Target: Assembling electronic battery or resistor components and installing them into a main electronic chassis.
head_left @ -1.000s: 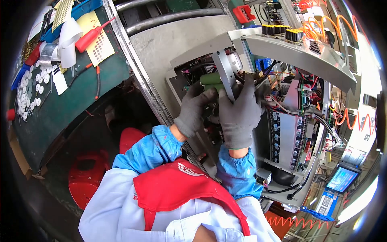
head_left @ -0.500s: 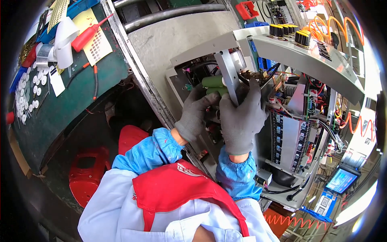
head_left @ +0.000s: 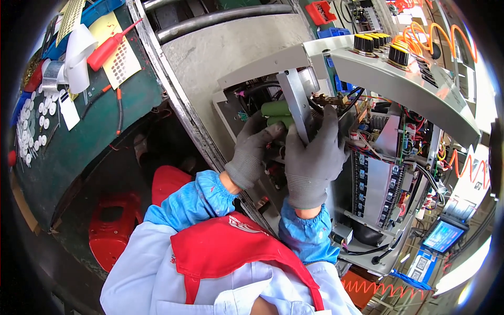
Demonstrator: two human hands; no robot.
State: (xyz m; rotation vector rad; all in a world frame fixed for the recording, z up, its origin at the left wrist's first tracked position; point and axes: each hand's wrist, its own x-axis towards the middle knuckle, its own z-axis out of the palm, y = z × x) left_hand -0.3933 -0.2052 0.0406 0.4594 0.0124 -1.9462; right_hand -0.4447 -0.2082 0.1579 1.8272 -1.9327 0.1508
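Note:
Both my hands wear grey knit gloves and reach inside an opened metal machine cabinet point(head_left: 268, 68). My left hand point(head_left: 251, 152) is curled beside two green cylindrical parts point(head_left: 276, 109), its thumb against the lower one. Its other fingertips are hidden, so what they hold cannot be made out. Just to its right, my right hand point(head_left: 317, 160) grips the lower end of a flat grey metal bracket point(head_left: 295, 100) between thumb and fingers. The bracket stands tilted beside the green cylinders. Brass-coloured fittings point(head_left: 328, 100) and black cables lie past the right fingertips.
Right of my hands are circuit boards point(head_left: 377, 184) and wiring, under a panel with black-and-yellow knobs point(head_left: 399, 54). A metal rail point(head_left: 184, 105) runs along the left. On the green bench point(head_left: 100, 136) lie a red bottle point(head_left: 105, 52) and white discs point(head_left: 39, 126). A red stool point(head_left: 113, 236) stands below.
The view has shifted slightly. My right thumb sits a little lower along the bracket, and both hands otherwise keep nearly the same places inside the cabinet.

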